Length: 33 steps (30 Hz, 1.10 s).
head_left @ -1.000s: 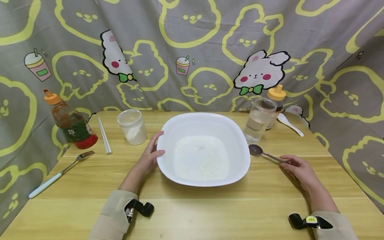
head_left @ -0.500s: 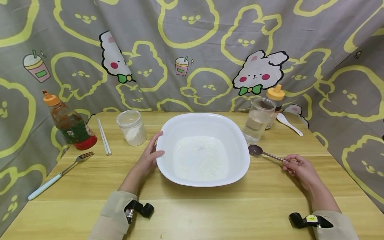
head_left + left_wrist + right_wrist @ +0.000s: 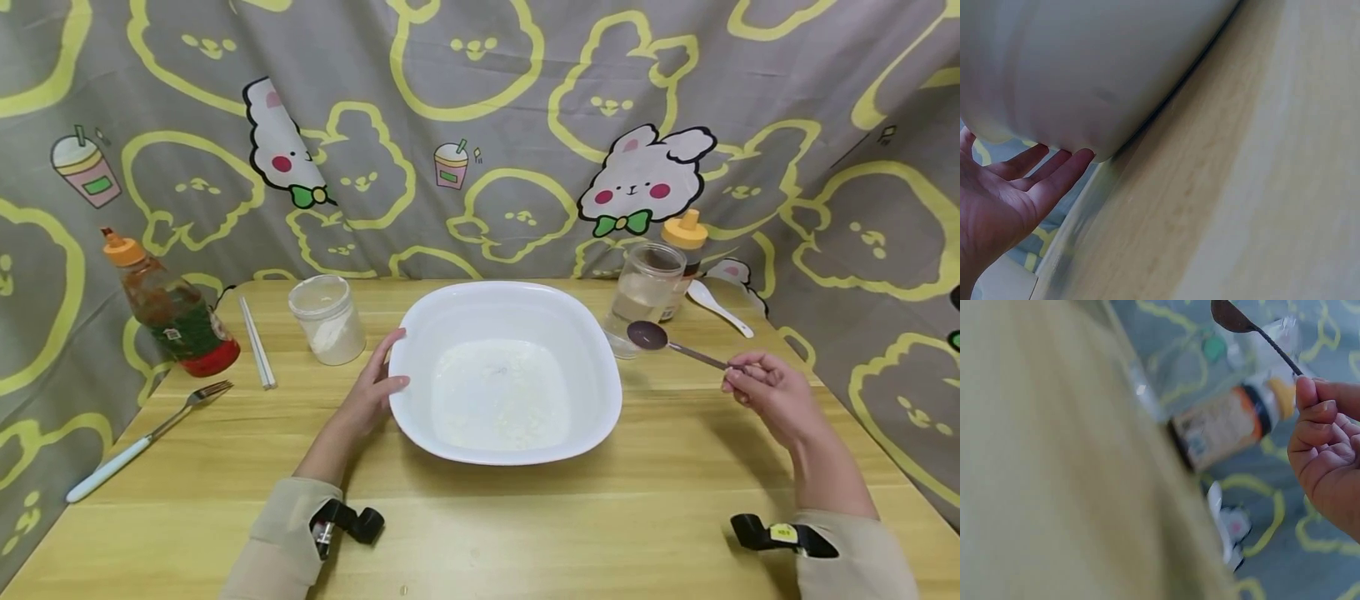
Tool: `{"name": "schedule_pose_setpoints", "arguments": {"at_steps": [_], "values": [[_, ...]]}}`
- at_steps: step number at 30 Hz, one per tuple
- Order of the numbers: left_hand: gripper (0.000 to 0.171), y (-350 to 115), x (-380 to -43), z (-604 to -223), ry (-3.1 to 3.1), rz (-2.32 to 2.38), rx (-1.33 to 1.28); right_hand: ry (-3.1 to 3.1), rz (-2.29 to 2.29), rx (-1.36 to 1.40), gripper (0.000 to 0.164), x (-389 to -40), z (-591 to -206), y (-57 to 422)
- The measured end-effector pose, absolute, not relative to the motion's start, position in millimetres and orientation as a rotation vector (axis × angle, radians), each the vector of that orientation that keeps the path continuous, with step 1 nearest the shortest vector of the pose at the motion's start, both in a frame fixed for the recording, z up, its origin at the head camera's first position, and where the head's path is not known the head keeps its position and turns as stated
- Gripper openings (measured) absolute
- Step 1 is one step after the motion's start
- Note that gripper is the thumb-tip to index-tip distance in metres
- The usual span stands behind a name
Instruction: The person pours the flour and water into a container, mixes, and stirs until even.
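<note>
A wide white basin (image 3: 504, 455) stands mid-table with a thin, patchy white layer (image 3: 501, 400) over its bottom. My left hand (image 3: 369, 390) holds the basin's left side, thumb at the rim; in the left wrist view its fingers (image 3: 1060, 175) lie against the outer wall. Between thumb and fingertips my right hand (image 3: 776, 396) pinches the handle end of a dark metal spoon (image 3: 647, 335). The spoon is raised off the table, its bowl overlapping the lower part of a clear glass jar of water (image 3: 636, 287) in the head view. The right wrist view shows the same pinch on the twisted handle.
A glass jar of white powder (image 3: 330, 329) stands left of the basin. Farther left are chopsticks (image 3: 257, 343), a fork (image 3: 146, 442) and a red sauce bottle (image 3: 176, 312). Behind the water jar are an orange-capped bottle (image 3: 685, 233) and a white spoon (image 3: 720, 309). A patterned curtain (image 3: 360, 75) hangs behind.
My right hand has lifted the dark spoon off the table, moving up and slightly right. The left hand stays at the basin, and the other things stand as before.
</note>
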<state>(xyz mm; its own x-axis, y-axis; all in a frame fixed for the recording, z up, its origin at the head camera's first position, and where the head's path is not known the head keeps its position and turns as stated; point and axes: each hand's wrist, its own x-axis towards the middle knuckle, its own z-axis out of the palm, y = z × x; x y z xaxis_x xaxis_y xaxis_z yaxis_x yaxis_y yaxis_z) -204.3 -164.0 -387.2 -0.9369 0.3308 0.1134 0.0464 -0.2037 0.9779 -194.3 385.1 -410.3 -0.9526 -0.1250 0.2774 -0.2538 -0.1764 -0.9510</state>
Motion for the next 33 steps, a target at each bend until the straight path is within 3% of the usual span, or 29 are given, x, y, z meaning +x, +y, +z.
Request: {"name": "schedule_pose_setpoints", "arguments": {"at_steps": [5,10,24,33], "values": [[0.068,-165.8,-203.2,-388.0,1.84,2.272,0.452,-2.037,2.256,0.539,0.014,-184.2,-347.3,321.8],[0.066,-167.0,-203.3,-389.9,1.82,2.284,0.475,-2.194,2.146,0.564,0.013,-190.0,-319.9,273.8],[0.067,-166.1,-206.8,-391.8,1.845,2.255,0.5,-2.656,1.793,0.583,0.016,-232.0,-312.0,198.6],[0.066,-165.8,-206.4,-392.0,1.833,2.266,0.506,-2.858,1.583,0.78,0.009,-254.6,-318.8,167.5]]}}
